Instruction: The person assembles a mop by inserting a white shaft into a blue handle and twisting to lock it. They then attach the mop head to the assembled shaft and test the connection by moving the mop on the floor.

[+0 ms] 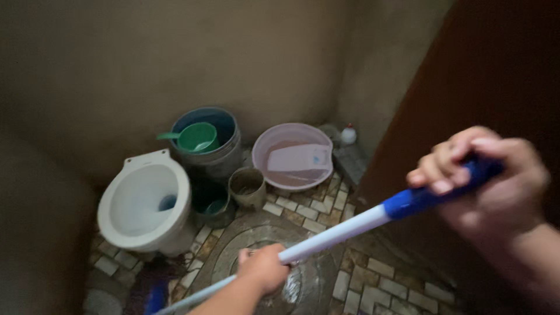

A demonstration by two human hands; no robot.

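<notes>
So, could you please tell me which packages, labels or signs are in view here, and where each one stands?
Flat pouch-like package: lies in the pink basin by the back wall; rectangular, pale pink-white with a blue patch.
Small bottle: in the corner right of the basin; white, reddish cap.
No signs or screens.

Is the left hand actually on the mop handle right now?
Touching. The head view shows the left hand closed around the white mop handle, which passes through its fist; the right hand grips the blue end.

toilet bowl [146, 201]: glossy ceramic | mop handle [344, 228]: smooth plastic | floor [373, 277]: wet tile
</notes>
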